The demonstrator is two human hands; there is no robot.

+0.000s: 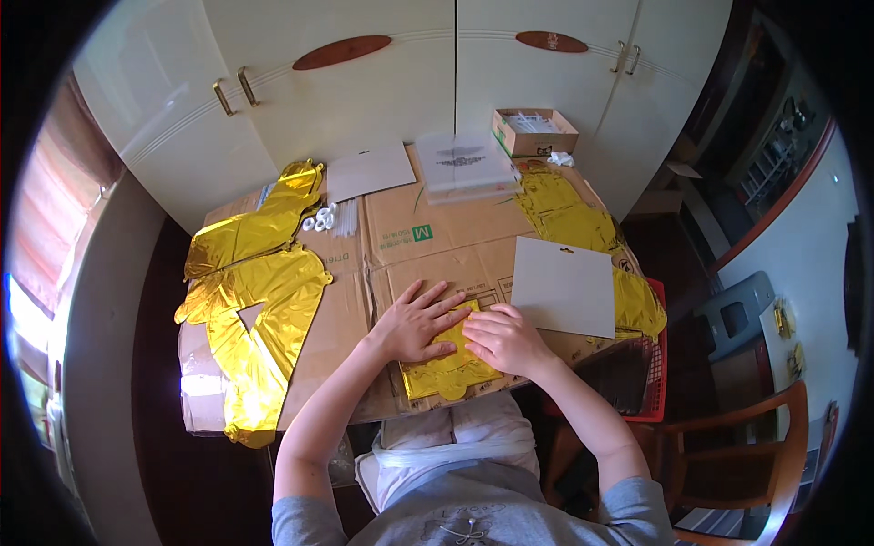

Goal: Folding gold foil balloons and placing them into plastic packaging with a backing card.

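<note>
A gold foil balloon (442,378), folded into a flat packet, lies on the cardboard at the table's near edge. My left hand (414,323) presses flat on its upper left part, fingers spread. On its upper right side rests my right hand (505,341), its fingers stretched out and lying on the foil close to the left fingertips. Just right of that hand is a pale grey card (564,291) with a hanging slot, partly over more gold foil (637,305). To the left, a flat letter- or number-shaped foil balloon (291,291) hangs partly over the table edge.
Another gold foil balloon (259,227) lies at the far left, beside white ribbon rolls (320,219) and straws (345,218). Along the back are a second card (369,173), clear plastic bags (466,173) and a small open box (537,141). A red basket (657,364) and wooden chair (783,446) stand right.
</note>
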